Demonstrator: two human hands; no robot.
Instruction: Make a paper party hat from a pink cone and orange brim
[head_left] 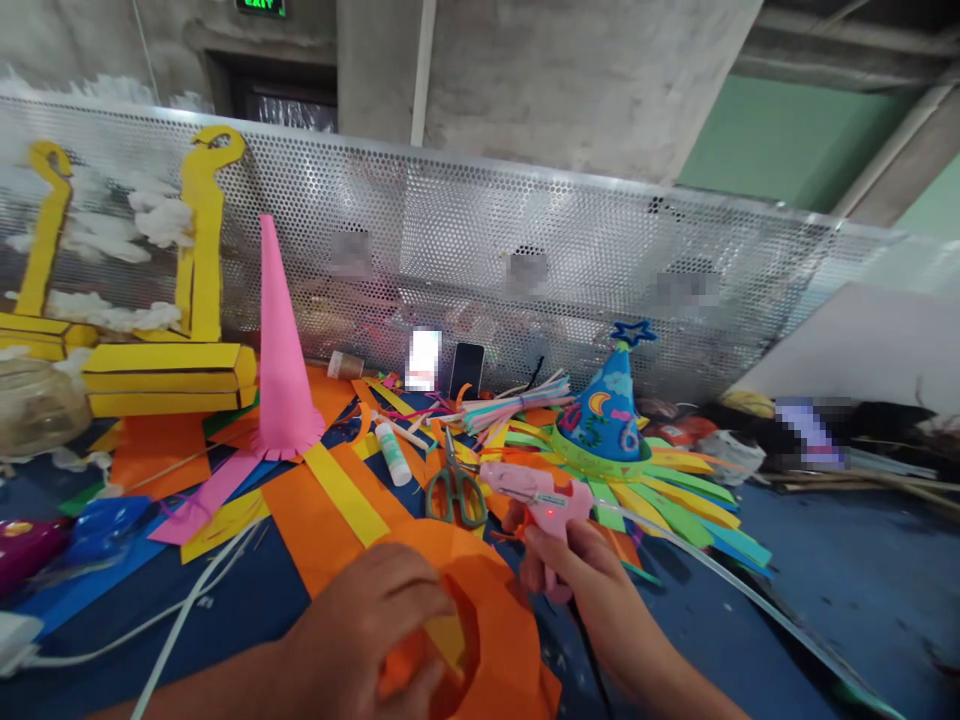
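Observation:
My right hand (pixel 592 575) is wrapped around the handle of a pink hot glue gun (pixel 566 495), whose small red light is lit. A long clear glue stick (pixel 720 565) trails from its back toward the lower right. The nozzle points left, above green-handled scissors (pixel 457 497). Below it, my left hand (pixel 367 615) has its fingers curled on an orange paper ring (pixel 506 620), at the left of its central opening. Part of the ring is hidden by that hand. A strip of yellow paper shows inside the opening.
A pink paper cone hat (pixel 281 350) stands at left, near yellow box-like shapes (pixel 172 380). A decorated blue cone hat (pixel 600 410) with paper strips stands at right. A capped glue tube (pixel 392 455), phones (pixel 466 368) and a white cable (pixel 187 600) also lie around the blue table (pixel 825 560).

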